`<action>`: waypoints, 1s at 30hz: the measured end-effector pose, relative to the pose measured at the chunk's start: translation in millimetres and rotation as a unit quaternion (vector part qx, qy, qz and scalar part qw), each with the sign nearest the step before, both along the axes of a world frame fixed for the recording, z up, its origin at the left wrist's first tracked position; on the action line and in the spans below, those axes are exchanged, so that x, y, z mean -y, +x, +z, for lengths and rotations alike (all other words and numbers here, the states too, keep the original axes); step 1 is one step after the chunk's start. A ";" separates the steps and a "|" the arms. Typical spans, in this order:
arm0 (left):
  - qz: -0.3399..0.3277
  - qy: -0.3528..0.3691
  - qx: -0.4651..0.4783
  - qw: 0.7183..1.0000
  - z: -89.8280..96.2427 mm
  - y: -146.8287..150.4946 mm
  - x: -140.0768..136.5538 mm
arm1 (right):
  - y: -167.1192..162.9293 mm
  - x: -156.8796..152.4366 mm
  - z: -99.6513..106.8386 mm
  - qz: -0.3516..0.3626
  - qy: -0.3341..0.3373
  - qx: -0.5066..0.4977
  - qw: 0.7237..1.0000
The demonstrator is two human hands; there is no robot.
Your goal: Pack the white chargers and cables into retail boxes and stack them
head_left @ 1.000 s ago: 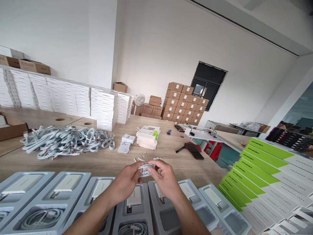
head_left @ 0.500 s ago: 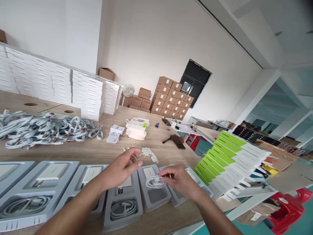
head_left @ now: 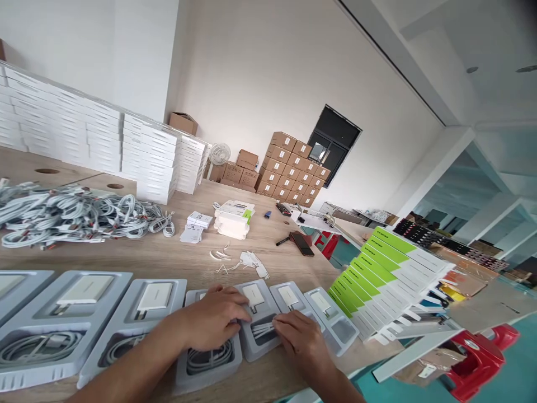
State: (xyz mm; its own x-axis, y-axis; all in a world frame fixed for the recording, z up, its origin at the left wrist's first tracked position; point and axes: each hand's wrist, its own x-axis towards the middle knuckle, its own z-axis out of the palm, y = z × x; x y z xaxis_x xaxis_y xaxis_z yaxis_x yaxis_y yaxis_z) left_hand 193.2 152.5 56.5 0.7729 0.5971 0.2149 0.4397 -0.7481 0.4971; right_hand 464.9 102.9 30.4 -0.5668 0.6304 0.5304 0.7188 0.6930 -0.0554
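Note:
A coiled white cable (head_left: 263,330) sits in the lower compartment of a grey plastic tray (head_left: 258,352). My right hand (head_left: 302,340) is closed on the coil's right end, fingertips at the compartment edge. With bent fingers, my left hand (head_left: 215,318) grips the left rim of that same tray; part of its grasp is hidden. The tray's upper recess holds a white charger (head_left: 253,295). Under my left wrist, the neighbouring tray (head_left: 188,380) contains a coiled cable (head_left: 210,358), and its charger is mostly covered by my hand.
More trays (head_left: 69,282) line the table's front edge on both sides. A heap of cables (head_left: 84,215) lies at left, before stacked white boxes (head_left: 155,157). Paper scraps (head_left: 251,262), cards (head_left: 195,226) and a phone (head_left: 302,244) are farther back. Green-white boxes (head_left: 377,274) rise at right.
My right hand has lowered the coiled cable from above the tray into its lower compartment. My left hand has come down from the air onto the tray's left side.

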 end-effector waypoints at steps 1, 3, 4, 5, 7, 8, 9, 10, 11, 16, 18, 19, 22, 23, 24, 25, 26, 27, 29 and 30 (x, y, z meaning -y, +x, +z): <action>0.002 -0.006 0.000 1.000 0.1 -1.1 -0.9 | -0.1 2.6 1.1 0.005 -0.011 0.002 1.000; 0.005 -0.016 0.000 1.000 0.9 -3.4 -2.5 | 0.6 8.5 1.8 0.018 -0.026 0.009 0.999; 0.006 -0.020 0.001 1.000 1.3 -4.1 -3.0 | 1.2 11.3 0.9 0.022 -0.028 0.012 0.999; 0.005 -0.022 0.004 1.000 1.8 -4.4 -3.3 | 1.8 13.9 -0.7 0.023 -0.025 0.016 0.999; 0.009 -0.024 0.011 1.000 3.0 -4.0 -3.4 | 2.0 17.5 -6.0 0.016 -0.011 0.021 1.000; 0.012 -0.024 0.014 1.000 3.6 -3.5 -3.4 | 1.4 18.6 -9.0 0.011 -0.002 0.024 1.000; 0.016 -0.024 0.016 0.999 4.1 -3.0 -3.4 | 0.4 19.2 -11.8 0.007 0.008 0.026 1.000; 0.019 -0.024 0.018 0.999 4.6 -2.4 -3.5 | -1.1 19.5 -14.0 0.007 0.018 0.026 0.999; 0.021 -0.023 0.019 0.999 4.9 -2.0 -3.7 | -3.0 19.8 -15.4 0.007 0.026 0.028 0.999; 0.017 -0.019 0.023 0.999 3.3 -1.2 -4.4 | -17.2 20.4 -10.3 -0.021 0.014 0.044 0.999; 0.020 -0.017 0.023 0.999 2.7 -0.5 -3.3 | -24.0 18.5 -8.1 -0.046 0.012 0.030 0.998; 0.025 -0.014 0.022 0.999 3.3 -0.2 -2.6 | -26.9 16.7 -8.2 -0.055 0.013 0.021 0.998; 0.058 0.000 0.013 0.998 9.5 -2.9 -3.4 | -30.5 8.7 -14.2 -0.050 0.048 0.016 0.998; 0.082 0.009 0.010 0.997 13.1 -6.7 -5.6 | -29.6 5.3 -17.5 -0.044 0.069 0.019 0.996; 0.115 0.020 0.009 0.993 17.1 -12.7 -8.8 | -27.7 1.9 -21.1 -0.036 0.094 0.021 0.995; 0.159 0.032 0.008 0.987 21.5 -21.2 -12.8 | -25.1 -1.4 -24.6 -0.029 0.119 0.024 0.992; 0.210 0.044 0.007 0.977 25.9 -32.4 -17.2 | -22.1 -4.2 -27.7 -0.022 0.142 0.026 0.989; 0.266 0.054 0.004 0.962 30.2 -45.8 -21.7 | -19.1 -6.2 -30.2 -0.019 0.160 0.028 0.986; 0.375 0.061 -0.010 0.925 37.4 -78.0 -31.3 | -14.3 -7.9 -33.2 -0.016 0.187 0.031 0.982; 0.423 0.057 -0.022 0.904 40.3 -95.5 -36.8 | -12.9 -7.8 -33.6 -0.017 0.195 0.030 0.980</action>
State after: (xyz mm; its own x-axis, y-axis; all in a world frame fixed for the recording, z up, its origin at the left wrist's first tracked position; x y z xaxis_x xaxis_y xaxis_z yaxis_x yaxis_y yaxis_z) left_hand 97.6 189.3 96.8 0.0588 0.9545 0.2924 0.8964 -0.1793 0.4053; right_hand 452.0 110.7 -3.2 -0.5868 0.4050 0.7012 0.7356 0.6286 0.2525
